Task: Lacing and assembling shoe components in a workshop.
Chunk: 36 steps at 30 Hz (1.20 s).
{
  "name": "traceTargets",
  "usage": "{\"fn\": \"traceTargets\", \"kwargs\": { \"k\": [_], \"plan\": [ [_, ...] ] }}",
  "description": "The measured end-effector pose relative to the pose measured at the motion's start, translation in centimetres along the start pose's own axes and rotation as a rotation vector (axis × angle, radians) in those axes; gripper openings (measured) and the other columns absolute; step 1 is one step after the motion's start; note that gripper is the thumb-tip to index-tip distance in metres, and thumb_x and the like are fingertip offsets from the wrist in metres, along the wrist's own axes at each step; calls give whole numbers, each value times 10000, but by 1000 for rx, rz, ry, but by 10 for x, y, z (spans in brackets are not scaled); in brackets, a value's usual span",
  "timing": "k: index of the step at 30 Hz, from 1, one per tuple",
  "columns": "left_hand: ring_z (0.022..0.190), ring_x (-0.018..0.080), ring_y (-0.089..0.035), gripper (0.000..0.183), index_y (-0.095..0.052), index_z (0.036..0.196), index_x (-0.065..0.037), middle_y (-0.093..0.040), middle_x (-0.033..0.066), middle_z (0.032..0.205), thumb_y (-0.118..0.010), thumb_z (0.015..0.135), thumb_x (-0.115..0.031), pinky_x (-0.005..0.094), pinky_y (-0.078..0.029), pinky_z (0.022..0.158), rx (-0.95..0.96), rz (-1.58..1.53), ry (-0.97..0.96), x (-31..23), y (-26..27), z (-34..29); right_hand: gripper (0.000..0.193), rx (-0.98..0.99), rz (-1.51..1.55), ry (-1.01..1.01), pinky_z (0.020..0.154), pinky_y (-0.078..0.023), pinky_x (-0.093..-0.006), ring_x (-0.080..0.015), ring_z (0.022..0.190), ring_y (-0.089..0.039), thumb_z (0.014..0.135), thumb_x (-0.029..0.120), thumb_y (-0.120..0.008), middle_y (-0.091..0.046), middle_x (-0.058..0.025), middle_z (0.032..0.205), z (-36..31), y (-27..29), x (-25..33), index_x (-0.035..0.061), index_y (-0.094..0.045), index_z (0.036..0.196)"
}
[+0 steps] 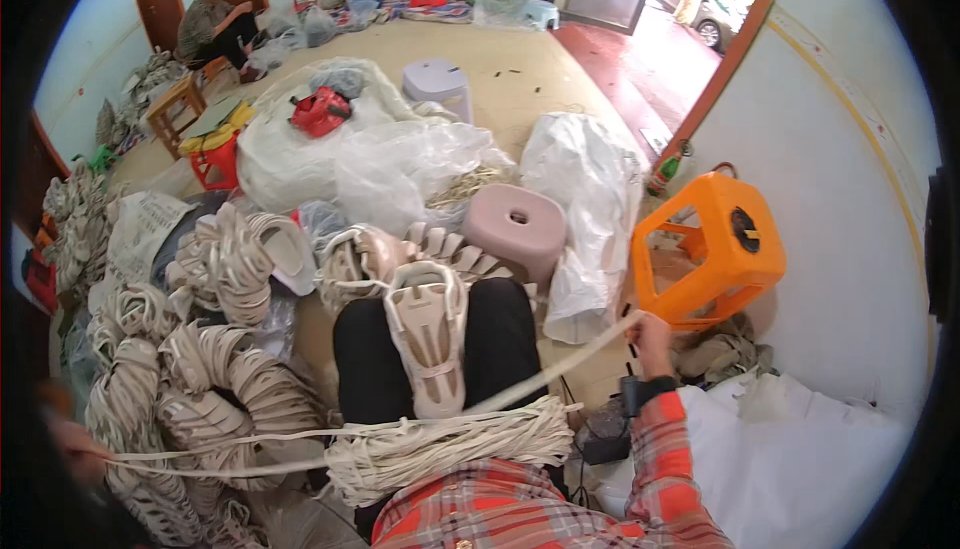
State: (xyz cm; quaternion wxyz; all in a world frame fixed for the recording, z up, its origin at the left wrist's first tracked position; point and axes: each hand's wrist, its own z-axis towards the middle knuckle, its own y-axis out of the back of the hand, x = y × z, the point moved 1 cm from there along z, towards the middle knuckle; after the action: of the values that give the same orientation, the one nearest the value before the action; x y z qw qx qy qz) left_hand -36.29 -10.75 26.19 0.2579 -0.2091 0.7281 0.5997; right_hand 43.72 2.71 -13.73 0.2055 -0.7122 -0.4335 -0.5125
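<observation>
Cream-coloured flat straps lie in a thick bundle [450, 444] across the person's lap, just above the plaid shirt at the lower edge. One long strap [560, 369] runs taut from that bundle up to the right hand [652, 334], which is raised to the right near the orange stool and closed on the strap's end; a dark watch sits on its wrist. The same pale strapping stretches leftward, low across the picture, to the left hand [75, 449], which sits at the dim left rim, blurred, and seems to pinch the strap, though I cannot tell its fingers clearly. On the black-trousered knees rests a pale shoe sole [428, 334], lying lengthwise with its slotted underside up. To the left of the knees heaps of finished strap sandals [200, 369] crowd the floor. Just beyond the knees stands a pink plastic stool [515, 224], and to its right an orange stool [715, 249] lies tipped against the white wall. Farther off are clear plastic bags [390, 154], a lilac stool [438, 81], and at the far left another person [210, 24] seated by the wall.
</observation>
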Motion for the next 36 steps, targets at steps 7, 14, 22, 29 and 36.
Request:
{"fn": "traceTargets", "kwargs": {
  "k": [7, 14, 22, 29, 36],
  "plan": [
    [685, 347, -564, 163, -653, 894, -87, -628, 125, 777, -612, 753, -160, 382, -449, 601, 121, 523, -176, 30, -219, 85, 343, -31, 445, 300, 762, -491, -328, -201, 786, -596, 841, 172, -527, -612, -167, 908, -35, 9, 4, -51, -498, 1100],
    [705, 116, -580, 203, -589, 970, 10, -610, 74, 801, -618, 778, -49, 249, -474, 636, -66, -453, -23, -42, -383, 213, 57, 710, -400, 512, 601, -512, -276, -139, 676, -624, 839, 73, -579, -649, -87, 758, -184, -221, 48, 27, -599, 867],
    [609, 189, -536, 201, -530, 849, -8, -526, 90, 711, -635, 678, -13, 313, -442, 577, -187, -465, 41, -48, -412, 228, 43, 659, -686, 977, 590, -457, -402, -339, 666, -545, 807, 37, -540, -513, -141, 757, -194, -258, 47, 17, -548, 845],
    [599, 184, -523, 198, -525, 838, -17, -511, 78, 707, -636, 674, -20, 313, -435, 568, -222, -453, 94, -53, -414, 229, 171, 703, -863, 1072, 608, -479, -418, -327, 720, -575, 673, 45, -556, -523, -139, 784, -205, -261, 59, 20, -500, 833],
    [609, 181, -527, 191, -530, 847, -28, -505, 74, 711, -631, 685, -27, 310, -436, 580, -208, -494, 60, -53, -413, 228, 150, 699, -842, 1048, 596, -474, -409, -334, 698, -564, 655, 38, -561, -523, -144, 752, -202, -259, 62, 10, -499, 789]
  ]
}}
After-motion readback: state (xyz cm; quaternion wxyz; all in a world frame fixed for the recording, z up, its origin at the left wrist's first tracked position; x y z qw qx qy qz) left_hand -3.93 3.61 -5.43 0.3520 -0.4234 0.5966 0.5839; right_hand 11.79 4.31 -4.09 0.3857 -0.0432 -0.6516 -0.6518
